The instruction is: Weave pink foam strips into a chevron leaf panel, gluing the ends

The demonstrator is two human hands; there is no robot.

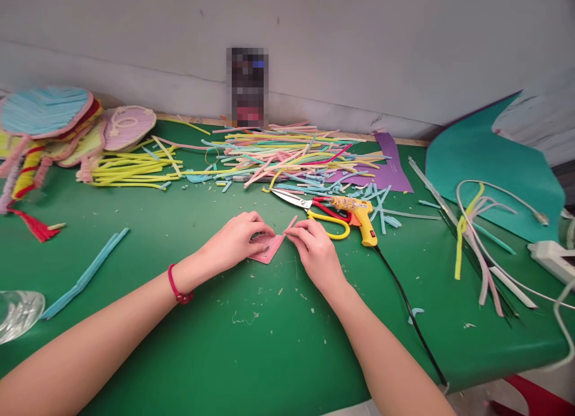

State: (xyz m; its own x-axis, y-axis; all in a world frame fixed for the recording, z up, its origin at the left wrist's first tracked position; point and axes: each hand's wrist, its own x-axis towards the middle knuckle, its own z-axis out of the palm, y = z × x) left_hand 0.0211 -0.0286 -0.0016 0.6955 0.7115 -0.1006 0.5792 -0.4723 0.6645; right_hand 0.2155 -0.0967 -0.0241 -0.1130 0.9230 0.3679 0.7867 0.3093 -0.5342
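Note:
Between my hands lies a small pink piece made of pipe cleaners laid side by side (265, 254), on the green tabletop. My left hand (240, 239) grips its left edge, thumb and fingers closed over it. A pink strip (291, 223) juts up from the piece's right corner. My right hand (314, 248) pinches at that corner, on the strip, with fingertips pressed together. Just beyond my right hand rest scissors (332, 224) with yellow and red handles, partly under a yellow hot glue gun (363, 215).
Loose coloured pipe cleaners (287, 152) are heaped along the back. Round fan-like crafts (49, 111) lie at left, near a blue bundle (85, 275) and a clear glass (20, 314). At right are a teal sheet (489, 176), a power strip (552, 257) and the glue gun's black cord (408, 308).

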